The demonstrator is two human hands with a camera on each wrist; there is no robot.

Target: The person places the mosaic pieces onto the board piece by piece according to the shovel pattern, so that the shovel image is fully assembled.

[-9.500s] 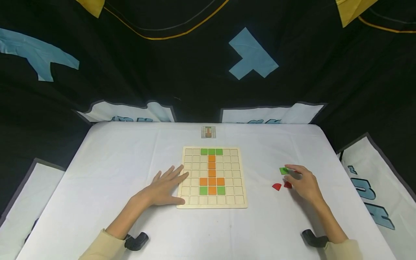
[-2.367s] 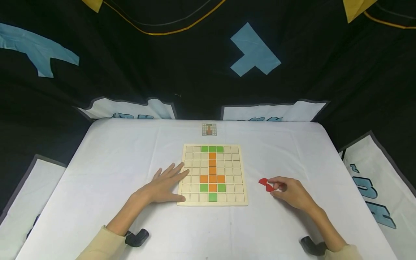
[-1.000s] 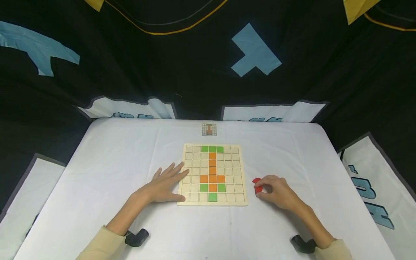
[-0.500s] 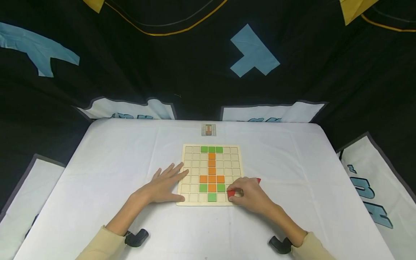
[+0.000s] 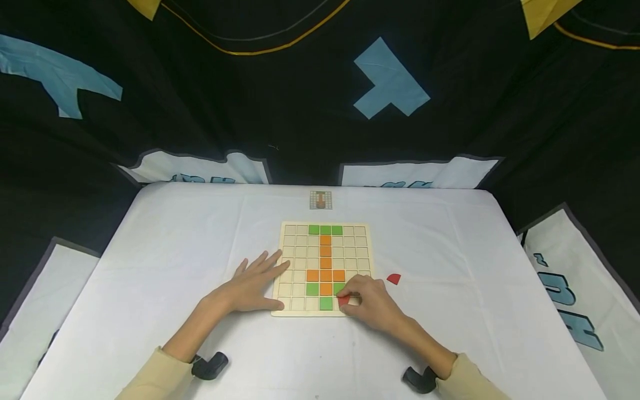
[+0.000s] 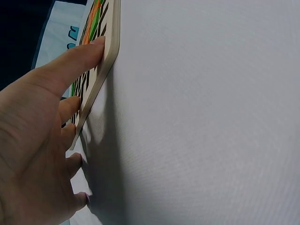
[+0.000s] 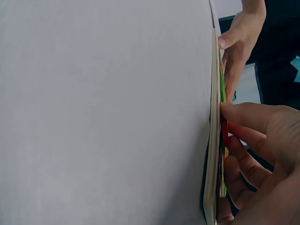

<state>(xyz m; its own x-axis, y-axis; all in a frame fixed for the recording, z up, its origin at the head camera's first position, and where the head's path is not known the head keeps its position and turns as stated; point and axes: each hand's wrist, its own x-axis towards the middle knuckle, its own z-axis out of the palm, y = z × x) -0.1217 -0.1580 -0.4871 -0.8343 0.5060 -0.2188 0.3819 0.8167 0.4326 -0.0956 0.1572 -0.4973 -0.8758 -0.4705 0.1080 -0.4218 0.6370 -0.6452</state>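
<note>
A pale wooden grid board [image 5: 295, 244] lies on the white table, with green and orange square tiles in some of its cells. My left hand [image 5: 252, 286] rests spread on the board's left edge, thumb [image 6: 91, 52] on the near corner. Between thumb and fingertips, my right hand [image 5: 372, 300] pinches a red quarter-round tile [image 5: 343, 300]. That tile is at the near row of the board, just right of the lowest green tile [image 5: 326, 303]. A second red quarter-round tile [image 5: 394, 279] lies on the cloth, right of the board.
A small pattern card [image 5: 320, 200] lies beyond the board's far edge. White cloth [image 5: 200, 222] covers the table. Dark curtains [image 5: 300, 111] with blue and yellow patches hang behind it. Each wrist wears a black mount [image 5: 211, 368].
Earlier, a green tile went from the right side to the board's near row. My right hand drew both red tiles leftward, then carried one onto the board. My left hand stayed put.
</note>
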